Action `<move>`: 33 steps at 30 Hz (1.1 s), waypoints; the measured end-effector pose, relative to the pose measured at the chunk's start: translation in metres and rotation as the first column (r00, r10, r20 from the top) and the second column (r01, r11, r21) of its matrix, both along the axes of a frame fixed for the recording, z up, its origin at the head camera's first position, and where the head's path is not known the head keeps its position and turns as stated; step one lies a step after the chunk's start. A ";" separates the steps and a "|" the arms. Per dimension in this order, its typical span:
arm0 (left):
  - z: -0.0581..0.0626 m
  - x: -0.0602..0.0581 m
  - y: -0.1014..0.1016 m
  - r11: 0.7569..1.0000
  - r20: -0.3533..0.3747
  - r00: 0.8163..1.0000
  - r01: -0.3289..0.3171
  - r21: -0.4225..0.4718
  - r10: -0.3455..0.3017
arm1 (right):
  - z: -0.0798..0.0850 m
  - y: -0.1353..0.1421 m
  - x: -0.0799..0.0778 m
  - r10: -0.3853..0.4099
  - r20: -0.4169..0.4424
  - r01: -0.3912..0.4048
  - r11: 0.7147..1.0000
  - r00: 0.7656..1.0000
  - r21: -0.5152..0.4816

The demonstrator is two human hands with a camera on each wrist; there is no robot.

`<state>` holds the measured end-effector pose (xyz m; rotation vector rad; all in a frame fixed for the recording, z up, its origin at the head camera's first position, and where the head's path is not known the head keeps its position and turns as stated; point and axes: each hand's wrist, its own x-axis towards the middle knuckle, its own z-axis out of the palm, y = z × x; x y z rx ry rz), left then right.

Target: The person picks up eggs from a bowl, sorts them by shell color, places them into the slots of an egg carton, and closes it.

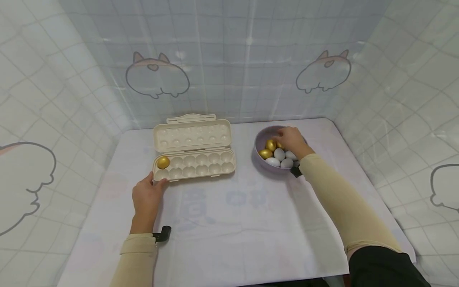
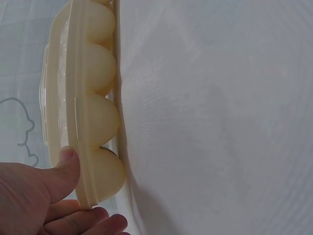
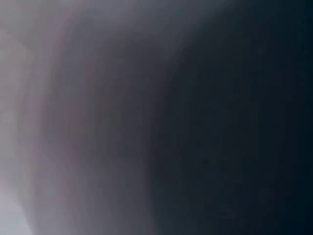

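An open cream plastic egg box (image 1: 195, 171) lies on the left of the table, lid leaning back. One gold egg (image 1: 163, 162) fills the back-left cup. My left hand (image 1: 148, 197) holds the box's front-left corner, its thumb (image 2: 68, 164) on the rim and fingers around the end. To the right, my right hand (image 1: 292, 140) reaches into a purple bowl (image 1: 259, 137) of gold and white eggs. Its fingers point down by a gold egg (image 1: 279, 146), partly hidden under the hand; whether they grip it I cannot tell. The right wrist view is dark and blurred.
In the bowl, more gold eggs (image 1: 265, 154) lie left of several white eggs (image 1: 279, 154). A white cloth (image 1: 229, 223) covers the table. Tiled-pattern curtains (image 1: 236, 59) with cartoon animals hang behind and on both sides.
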<state>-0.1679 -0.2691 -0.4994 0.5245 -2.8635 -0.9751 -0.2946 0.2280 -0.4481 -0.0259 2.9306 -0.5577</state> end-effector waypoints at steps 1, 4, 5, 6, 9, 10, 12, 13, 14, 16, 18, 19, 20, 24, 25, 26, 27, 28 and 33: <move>0.000 0.000 0.000 1.000 0.001 1.000 -0.001 0.003 0.001 | -0.002 0.002 0.000 -0.006 0.010 0.006 1.000 1.000 0.012; -0.001 -0.001 0.000 1.000 0.002 1.000 0.001 0.005 -0.001 | -0.007 0.007 0.001 -0.014 0.031 0.013 0.999 0.999 0.038; -0.001 -0.001 -0.001 1.000 0.003 1.000 0.001 0.006 -0.001 | -0.007 0.008 0.002 -0.019 0.040 0.018 0.999 0.999 0.038; -0.002 -0.001 -0.001 1.000 0.002 1.000 0.000 0.007 0.000 | -0.007 0.008 0.002 -0.020 0.045 0.018 0.999 0.999 0.044; -0.002 -0.001 -0.001 1.000 0.007 1.000 -0.004 0.008 0.004 | -0.007 0.008 0.003 -0.019 0.063 0.015 0.998 0.998 0.062; -0.002 -0.001 -0.001 1.000 0.009 1.000 -0.006 0.008 0.006 | -0.007 0.008 0.003 -0.017 0.069 0.012 0.998 0.998 0.068; -0.001 -0.001 -0.001 1.000 0.014 1.000 -0.010 0.006 0.010 | -0.008 0.008 0.002 -0.008 0.072 0.002 0.997 0.997 0.081; -0.001 -0.001 -0.001 1.000 0.012 1.000 -0.010 0.005 0.010 | -0.010 0.008 0.002 -0.006 0.068 0.000 0.997 0.998 0.081; -0.001 -0.002 -0.001 1.000 0.012 1.000 -0.009 0.003 0.009 | -0.010 0.008 0.002 0.000 0.065 -0.005 0.997 0.998 0.080; -0.001 -0.002 -0.001 1.000 0.010 1.000 -0.009 0.003 0.009 | -0.012 0.008 0.002 0.004 0.061 -0.008 0.997 0.998 0.073; -0.001 -0.001 -0.001 1.000 0.006 1.000 -0.007 0.004 0.007 | -0.014 0.007 0.002 0.004 0.057 -0.007 0.998 0.998 0.063; -0.001 -0.002 -0.001 1.000 0.004 1.000 -0.007 0.005 0.007 | -0.015 0.007 0.002 0.001 0.059 -0.004 0.999 0.998 0.053; -0.001 -0.001 -0.001 1.000 0.007 1.000 -0.007 0.005 0.007 | -0.015 0.006 0.003 0.000 0.060 -0.003 0.999 0.998 0.047; -0.002 -0.001 0.000 1.000 0.013 1.000 -0.014 0.006 0.014 | -0.016 0.005 0.004 -0.002 0.049 0.000 1.000 0.999 0.028; -0.002 -0.002 0.000 1.000 0.017 1.000 -0.015 0.007 0.015 | -0.016 0.005 0.004 -0.002 0.045 0.001 1.000 0.999 0.024; -0.002 -0.002 0.000 1.000 0.019 1.000 -0.015 0.007 0.015 | -0.016 0.006 0.004 -0.001 0.037 0.000 1.000 0.999 0.026; -0.002 -0.002 0.000 1.000 0.020 1.000 -0.015 0.009 0.015 | -0.017 0.006 0.004 0.001 0.029 -0.002 1.000 1.000 0.027; -0.002 -0.002 0.000 1.000 0.021 1.000 -0.016 0.011 0.015 | -0.018 0.007 0.004 0.003 0.022 -0.004 1.000 1.000 0.030; -0.002 -0.002 -0.002 1.000 0.021 1.000 -0.011 0.011 0.011 | -0.019 0.012 0.004 0.024 0.007 -0.024 0.999 1.000 0.048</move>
